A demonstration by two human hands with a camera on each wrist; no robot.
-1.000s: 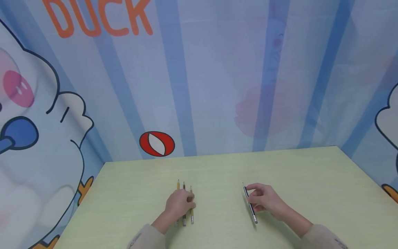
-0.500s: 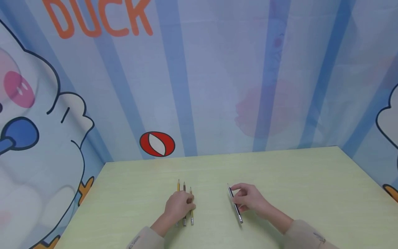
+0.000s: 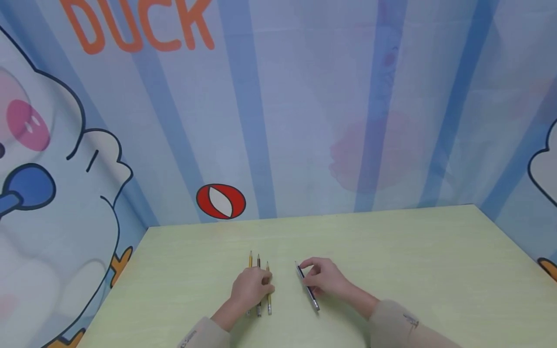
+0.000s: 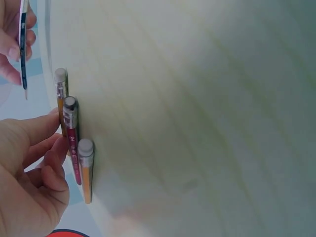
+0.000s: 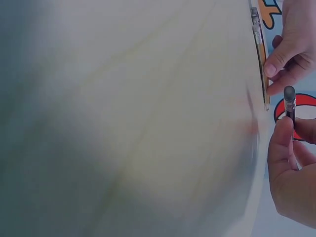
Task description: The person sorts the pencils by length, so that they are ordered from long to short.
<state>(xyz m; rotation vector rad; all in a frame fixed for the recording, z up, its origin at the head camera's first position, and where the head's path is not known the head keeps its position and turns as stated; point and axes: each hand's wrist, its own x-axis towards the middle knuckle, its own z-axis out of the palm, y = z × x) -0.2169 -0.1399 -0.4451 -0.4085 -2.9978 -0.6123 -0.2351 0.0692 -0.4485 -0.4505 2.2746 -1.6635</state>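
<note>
Three pencils lie side by side on the table under my left hand. Its thumb and fingers pinch the rightmost one, a yellow pencil. In the left wrist view a maroon pencil and another yellow pencil sit just beside it, eraser ends showing; in the head view that hand covers their middles. To the right, my right hand pinches a black pencil along its shaft, tip pointing away and eraser end toward me. A gap separates it from the row. The right wrist view shows its dark eraser end.
The pale yellow-green table runs back to a blue striped cloth backdrop printed with cartoon figures. A red and white ball is printed low on it, just above the table's far edge.
My right hand has moved left with the black pencil, closing much of the distance to the row. The left hand and the three pencils have stayed almost where they were.
</note>
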